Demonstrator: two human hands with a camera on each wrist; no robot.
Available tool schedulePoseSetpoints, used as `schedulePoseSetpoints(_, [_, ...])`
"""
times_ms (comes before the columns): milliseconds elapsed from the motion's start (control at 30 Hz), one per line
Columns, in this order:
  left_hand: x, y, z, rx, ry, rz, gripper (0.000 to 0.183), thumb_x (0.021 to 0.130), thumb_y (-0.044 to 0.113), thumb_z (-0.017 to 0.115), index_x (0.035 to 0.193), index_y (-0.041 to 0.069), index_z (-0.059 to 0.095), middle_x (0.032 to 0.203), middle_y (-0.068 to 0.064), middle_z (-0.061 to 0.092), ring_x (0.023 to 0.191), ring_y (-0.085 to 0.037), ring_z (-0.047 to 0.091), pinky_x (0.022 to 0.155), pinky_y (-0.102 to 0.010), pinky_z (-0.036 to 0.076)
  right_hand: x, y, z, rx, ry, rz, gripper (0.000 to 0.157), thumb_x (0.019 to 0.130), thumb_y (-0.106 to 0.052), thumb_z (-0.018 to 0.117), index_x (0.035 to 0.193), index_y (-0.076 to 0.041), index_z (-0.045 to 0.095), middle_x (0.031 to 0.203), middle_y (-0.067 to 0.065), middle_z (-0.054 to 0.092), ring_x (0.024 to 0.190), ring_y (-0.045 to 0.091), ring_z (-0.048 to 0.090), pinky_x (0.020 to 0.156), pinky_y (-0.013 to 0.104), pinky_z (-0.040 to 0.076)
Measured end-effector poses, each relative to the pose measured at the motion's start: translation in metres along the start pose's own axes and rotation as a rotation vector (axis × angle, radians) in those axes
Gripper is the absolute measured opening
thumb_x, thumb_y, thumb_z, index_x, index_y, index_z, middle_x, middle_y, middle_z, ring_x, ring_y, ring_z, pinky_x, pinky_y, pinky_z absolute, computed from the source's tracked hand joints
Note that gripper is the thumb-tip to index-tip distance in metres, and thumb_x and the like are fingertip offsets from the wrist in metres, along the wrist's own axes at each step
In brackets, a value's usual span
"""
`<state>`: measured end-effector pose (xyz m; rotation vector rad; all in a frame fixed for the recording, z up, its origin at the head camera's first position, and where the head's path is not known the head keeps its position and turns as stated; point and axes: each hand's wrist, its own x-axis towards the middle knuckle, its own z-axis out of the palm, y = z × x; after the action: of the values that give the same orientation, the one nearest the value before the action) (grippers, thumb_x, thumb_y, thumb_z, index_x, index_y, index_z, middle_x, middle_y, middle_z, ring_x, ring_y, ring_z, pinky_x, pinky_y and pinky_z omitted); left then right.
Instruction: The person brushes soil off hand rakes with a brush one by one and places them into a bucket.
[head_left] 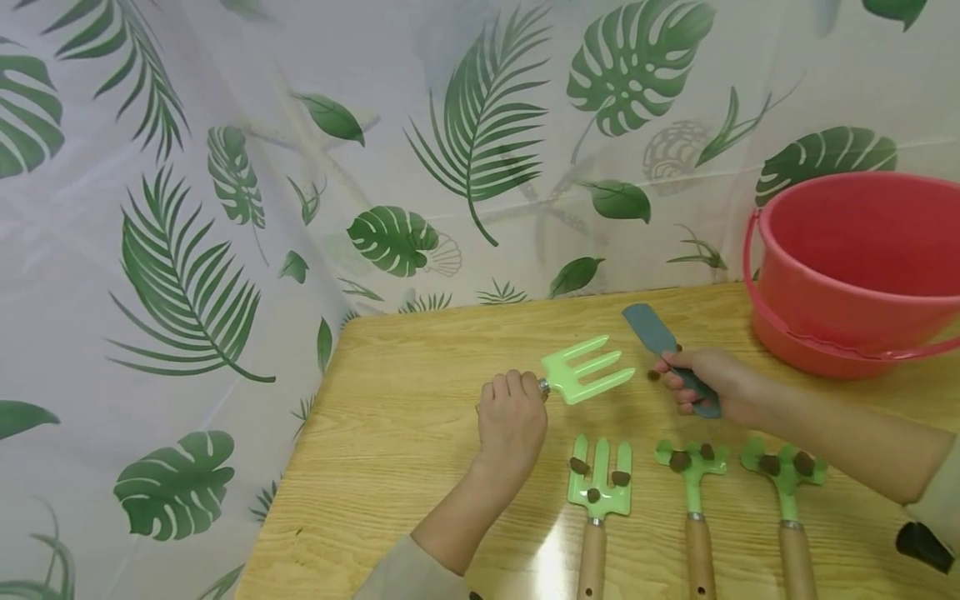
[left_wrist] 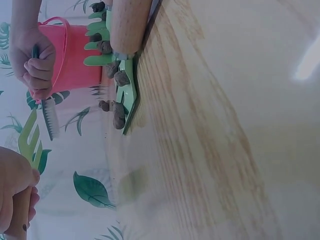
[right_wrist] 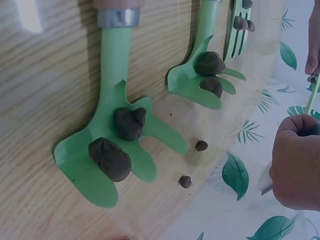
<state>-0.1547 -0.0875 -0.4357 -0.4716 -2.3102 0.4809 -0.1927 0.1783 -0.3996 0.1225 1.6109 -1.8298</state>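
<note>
My left hand (head_left: 513, 425) grips the wooden handle of a light green hand fork (head_left: 570, 379), whose tines point right. In my right hand (head_left: 712, 383) is a grey-blue brush (head_left: 648, 327); its white bristles (left_wrist: 54, 117) show in the left wrist view. The brush and the fork are apart. Nearer me on the table lie another green hand fork (head_left: 600, 496) and two green hand cultivators (head_left: 693, 492), (right_wrist: 110, 120), all with wooden handles. Brown clumps (right_wrist: 110, 159) sit on their heads. Two small clumps (right_wrist: 201, 145) lie on the tabletop beyond the cultivators.
A red bucket (head_left: 825, 321) stands at the table's back right, its handle hanging down in front. The wooden table (head_left: 390, 417) meets a leaf-patterned cloth (head_left: 420, 150) along its back and left edges.
</note>
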Motion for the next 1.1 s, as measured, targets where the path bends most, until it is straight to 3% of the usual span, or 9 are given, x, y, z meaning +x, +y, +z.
schedulePoseSetpoints(200, [0.000, 0.000, -0.001, 0.020, -0.035, 0.020, 0.021, 0.095, 0.025, 0.056, 0.080, 0.012, 0.050, 0.066, 0.003, 0.044, 0.058, -0.010, 0.030, 0.054, -0.019, 0.026, -0.001, -0.008, -0.002, 0.061, -0.021, 0.012, 0.024, 0.105, -0.022, 0.024, 0.096, -0.008, 0.041, 0.062, -0.007, 0.041, 0.049, 0.002, 0.037, 0.048, 0.017, 0.037])
schedulePoseSetpoints(300, [0.001, 0.001, 0.000, 0.013, -0.021, 0.014, 0.021, 0.095, 0.023, 0.055, 0.078, 0.012, 0.049, 0.065, 0.004, 0.043, 0.058, -0.010, 0.028, 0.053, -0.019, 0.024, -0.004, -0.013, 0.001, 0.088, -0.034, 0.012, 0.024, 0.105, -0.023, 0.024, 0.096, -0.008, 0.040, 0.062, -0.006, 0.041, 0.048, 0.003, 0.036, 0.048, 0.017, 0.036])
schedulePoseSetpoints(567, [0.006, 0.004, 0.003, 0.025, 0.008, -0.006, 0.034, 0.103, 0.011, 0.027, 0.076, 0.013, 0.048, 0.063, 0.004, 0.041, 0.057, -0.010, 0.026, 0.053, -0.019, 0.023, -0.020, -0.026, 0.025, 0.108, -0.095, -0.010, 0.022, 0.105, -0.022, 0.026, 0.096, -0.007, 0.040, 0.062, -0.005, 0.040, 0.048, 0.004, 0.035, 0.048, 0.018, 0.038])
schedulePoseSetpoints(833, [0.012, 0.008, 0.000, 0.006, -0.008, -0.017, 0.022, 0.093, 0.022, 0.058, 0.076, 0.013, 0.048, 0.064, 0.004, 0.042, 0.057, -0.011, 0.026, 0.053, -0.019, 0.024, -0.031, -0.025, 0.059, 0.084, -0.179, -0.033, 0.023, 0.105, -0.022, 0.030, 0.093, -0.007, 0.042, 0.060, -0.005, 0.038, 0.046, 0.005, 0.033, 0.047, 0.018, 0.037])
schedulePoseSetpoints(1100, [0.017, 0.014, -0.004, -0.016, 0.036, -0.042, 0.019, 0.093, 0.020, 0.056, 0.075, 0.014, 0.051, 0.063, 0.004, 0.044, 0.056, -0.010, 0.032, 0.053, -0.020, 0.027, -0.038, -0.020, 0.078, 0.034, -0.186, -0.040, 0.023, 0.104, -0.021, 0.033, 0.092, -0.006, 0.046, 0.058, -0.006, 0.039, 0.045, 0.004, 0.033, 0.046, 0.018, 0.037])
